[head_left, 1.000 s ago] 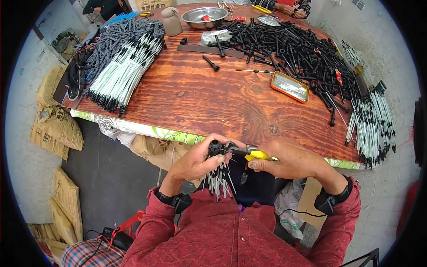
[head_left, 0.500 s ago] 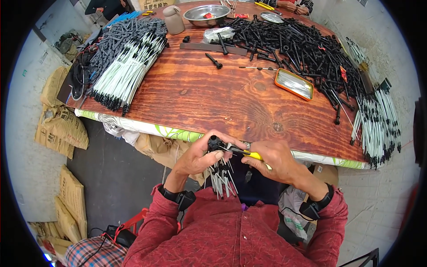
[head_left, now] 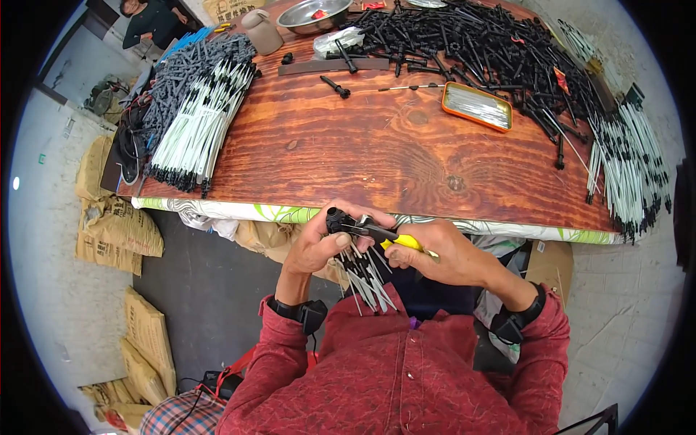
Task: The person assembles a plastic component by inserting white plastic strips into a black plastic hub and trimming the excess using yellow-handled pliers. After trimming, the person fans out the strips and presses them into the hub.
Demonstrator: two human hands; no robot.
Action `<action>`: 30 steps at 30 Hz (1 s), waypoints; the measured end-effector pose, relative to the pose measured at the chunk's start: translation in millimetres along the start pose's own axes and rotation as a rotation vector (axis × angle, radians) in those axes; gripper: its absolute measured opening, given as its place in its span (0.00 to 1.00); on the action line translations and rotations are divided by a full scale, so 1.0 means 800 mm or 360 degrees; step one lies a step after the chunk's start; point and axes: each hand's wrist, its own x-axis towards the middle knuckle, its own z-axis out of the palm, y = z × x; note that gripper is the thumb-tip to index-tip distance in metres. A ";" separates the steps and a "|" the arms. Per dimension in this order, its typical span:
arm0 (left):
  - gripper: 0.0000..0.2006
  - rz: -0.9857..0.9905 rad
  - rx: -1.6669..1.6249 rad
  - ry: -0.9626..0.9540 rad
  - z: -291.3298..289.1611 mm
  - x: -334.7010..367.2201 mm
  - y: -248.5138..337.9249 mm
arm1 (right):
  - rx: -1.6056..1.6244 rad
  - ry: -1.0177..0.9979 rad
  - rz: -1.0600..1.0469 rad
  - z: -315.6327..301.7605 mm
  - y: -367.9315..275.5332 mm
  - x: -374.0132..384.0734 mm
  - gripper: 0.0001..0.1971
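Note:
My left hand (head_left: 313, 248) is closed around a black plastic tubular part (head_left: 336, 220), its round end turned up beside the thumb. Below that hand hangs a loose bunch of thin white rods with black bits (head_left: 370, 284); whether the fingers grip them too is hidden. In my right hand (head_left: 448, 254) are pliers with yellow handles (head_left: 403, 241). Their dark jaws lie against the black part, by a thin metal pin. Both hands are held just off the table's near edge.
On the wooden table (head_left: 312, 159) lie a bundle of white rods (head_left: 199, 130), grey parts (head_left: 188, 72), a black heap (head_left: 464, 43) and an orange-rimmed tin of pins (head_left: 477, 106). More white rods (head_left: 631, 174) lie right. A person (head_left: 159, 25) stands far left. Sacks (head_left: 119, 228) line the wall.
The head view has shifted, so the table sits higher and the standing person shows more. The pliers' jaws have turned slightly and stay at the black part.

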 end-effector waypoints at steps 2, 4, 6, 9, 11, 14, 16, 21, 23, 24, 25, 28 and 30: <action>0.18 -0.0008 -0.0007 0.0042 0.002 -0.001 0.004 | -0.0181 -0.0069 0.0029 -0.011 -0.010 -0.001 0.12; 0.18 -0.0014 -0.0022 0.0036 -0.001 -0.002 0.003 | -0.0562 -0.0214 0.0090 -0.020 -0.017 -0.002 0.13; 0.18 -0.0010 -0.0060 0.0024 -0.003 -0.003 0.004 | -0.0352 -0.0255 0.0159 -0.024 -0.022 -0.002 0.14; 0.18 -0.0039 -0.0029 0.0031 0.000 -0.005 0.006 | 0.0056 -0.0338 0.0292 -0.030 -0.028 0.001 0.16; 0.19 -0.0050 -0.0017 0.0032 0.001 -0.004 0.008 | 0.0009 -0.0396 0.0254 -0.035 -0.032 0.004 0.16; 0.19 -0.0044 0.0056 0.0021 0.002 -0.003 0.011 | -0.0058 -0.0435 0.0252 -0.037 -0.036 0.008 0.16; 0.19 -0.0048 0.0067 0.0018 0.005 -0.001 0.013 | -0.0137 -0.0459 0.0280 -0.038 -0.038 0.011 0.16; 0.19 -0.0064 0.0120 -0.0007 0.005 -0.004 0.011 | -0.0123 -0.0569 0.0370 -0.046 -0.041 0.017 0.17; 0.19 -0.0066 0.0132 -0.0018 0.005 -0.005 0.009 | -0.0119 -0.0600 0.0387 -0.048 -0.043 0.018 0.17; 0.19 -0.0052 0.0141 -0.0028 0.004 -0.004 0.009 | -0.0117 -0.0611 0.0395 -0.048 -0.044 0.019 0.17; 0.19 -0.0039 0.0149 -0.0039 0.004 -0.004 0.008 | -0.0118 -0.0607 0.0397 -0.049 -0.044 0.020 0.17; 0.18 -0.0041 0.0165 -0.0054 0.007 -0.002 0.009 | -0.0192 -0.0653 0.0386 -0.053 -0.041 0.020 0.17; 0.18 -0.0073 0.0185 -0.0046 0.009 -0.002 0.012 | -0.0221 -0.0718 0.0424 -0.059 -0.048 0.025 0.17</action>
